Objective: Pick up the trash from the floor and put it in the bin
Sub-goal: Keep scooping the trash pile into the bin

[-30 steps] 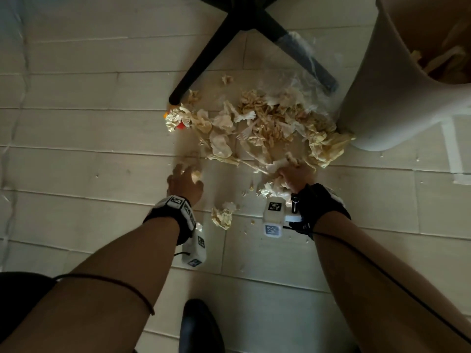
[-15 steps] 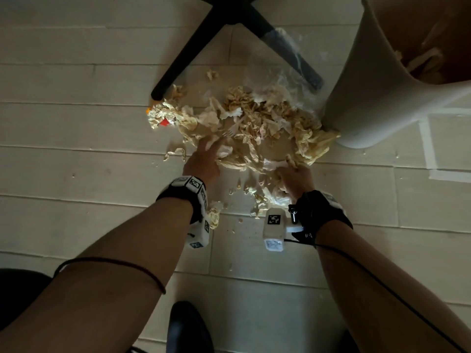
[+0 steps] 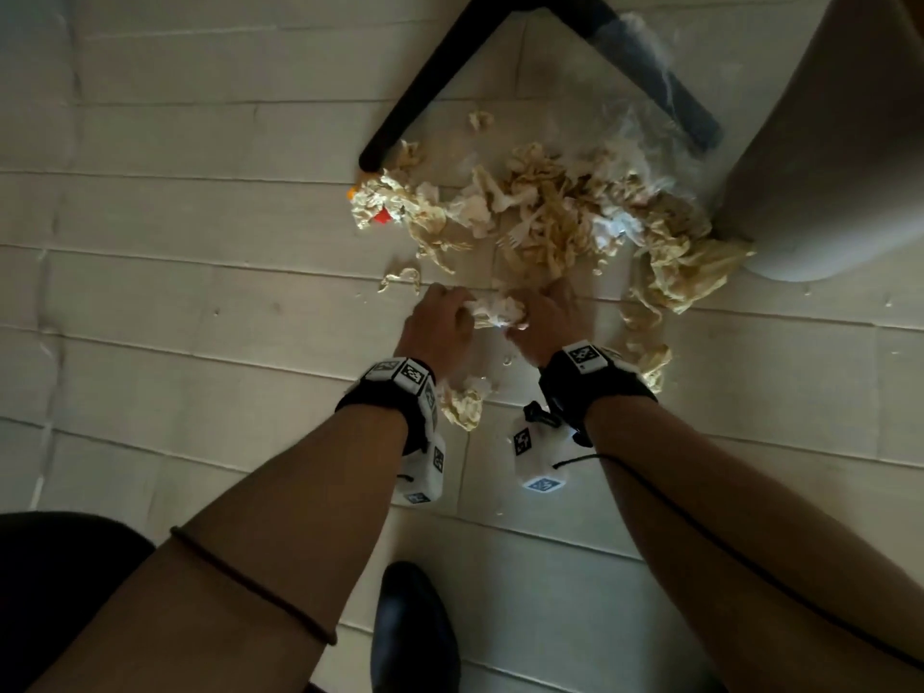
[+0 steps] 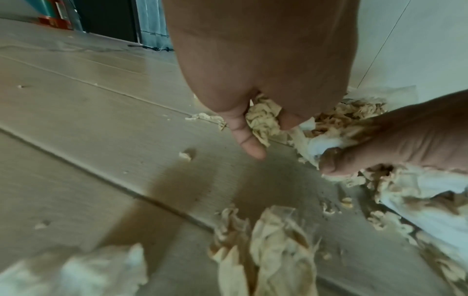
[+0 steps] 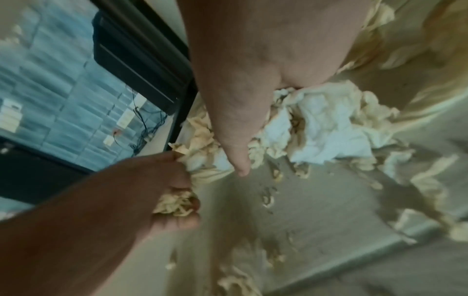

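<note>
A heap of crumpled tan and white paper trash (image 3: 550, 212) lies on the pale plank floor, against the foot of the grey bin (image 3: 820, 157) at the upper right. My left hand (image 3: 440, 327) and right hand (image 3: 540, 322) meet at the near edge of the heap, both curled around one wad of crumpled paper (image 3: 497, 312) between them. In the left wrist view my left hand's fingers (image 4: 253, 128) grip tan paper (image 4: 263, 118), and the right hand (image 4: 380, 144) clutches white tissue. In the right wrist view my right hand (image 5: 240, 140) digs into white tissue (image 5: 324, 128).
A black chair leg (image 3: 425, 87) ends at the heap's far left, another leg (image 3: 665, 87) runs toward the bin. A loose paper ball (image 3: 462, 405) lies between my wrists, a small scrap (image 3: 400, 280) left of my hands. My black shoe (image 3: 415, 632) is near the bottom edge.
My left hand moved from the bare floor into the heap, then both hands drew back together, closing around one wad of paper. The view shifted left, pushing the bin to the frame's edge.
</note>
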The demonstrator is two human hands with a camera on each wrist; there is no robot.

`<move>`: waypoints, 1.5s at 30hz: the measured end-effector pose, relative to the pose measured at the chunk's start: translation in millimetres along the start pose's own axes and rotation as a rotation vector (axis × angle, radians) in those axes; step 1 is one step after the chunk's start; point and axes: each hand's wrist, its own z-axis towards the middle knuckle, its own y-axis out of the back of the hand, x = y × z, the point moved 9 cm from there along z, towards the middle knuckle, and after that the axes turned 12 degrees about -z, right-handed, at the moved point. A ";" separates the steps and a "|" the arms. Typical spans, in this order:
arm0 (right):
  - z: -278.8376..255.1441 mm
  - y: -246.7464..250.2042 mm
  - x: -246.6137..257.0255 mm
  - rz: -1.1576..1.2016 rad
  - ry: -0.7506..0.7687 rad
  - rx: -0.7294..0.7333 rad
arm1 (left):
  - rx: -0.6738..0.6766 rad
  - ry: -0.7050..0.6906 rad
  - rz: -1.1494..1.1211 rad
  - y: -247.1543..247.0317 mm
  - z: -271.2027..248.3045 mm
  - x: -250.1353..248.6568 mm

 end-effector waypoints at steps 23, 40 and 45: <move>-28.9 -0.3 -44.0 0.489 -0.185 0.014 | -0.064 0.033 -0.095 -34.8 -73.3 24.6; -22.3 -7.0 -50.7 1.071 -0.175 0.320 | 0.210 0.098 -0.775 -53.2 -41.4 -75.7; -13.3 -20.0 -83.3 1.001 -0.291 0.254 | 0.332 0.105 -0.792 -57.3 -37.3 -79.4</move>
